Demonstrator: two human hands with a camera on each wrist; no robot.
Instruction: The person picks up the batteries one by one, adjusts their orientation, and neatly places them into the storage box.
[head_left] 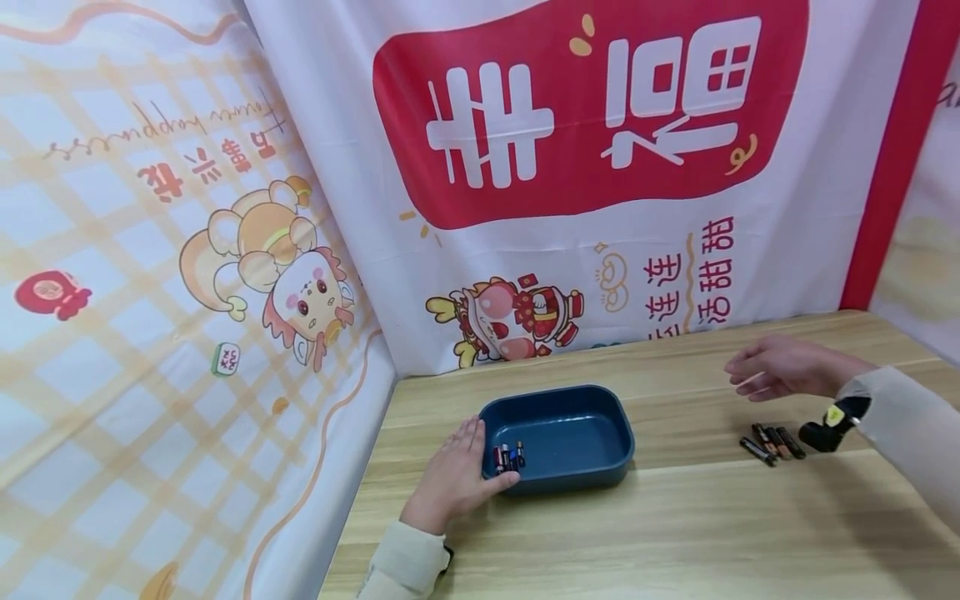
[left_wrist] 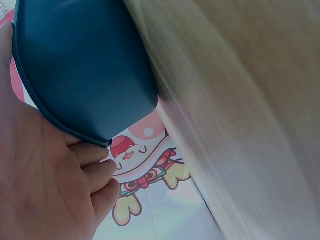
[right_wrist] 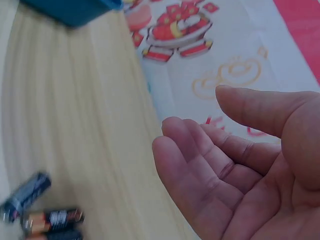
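Observation:
A dark blue rectangular plastic box (head_left: 592, 477) stands on the table, with several small batteries (head_left: 506, 458) clustered in its left end. My left hand (head_left: 453, 475) rests against the box's left end, fingers stretched along the rim and thumb over the near edge. Seen from the left wrist, the fingertips touch the outside of the box (left_wrist: 90, 65). To the right, my right hand (head_left: 783, 367) hovers over the table with relaxed fingers and nothing in the palm. Just below it in the head view lie several dark batteries (head_left: 772, 442), some with copper-coloured ends.
The wooden table (head_left: 675, 533) meets a printed white and red cloth (head_left: 585, 208) hanging behind it. Another checked cloth (head_left: 187, 375) hangs along the left side. A black wrist device (head_left: 832, 425) sits at the right cuff, beside the loose batteries.

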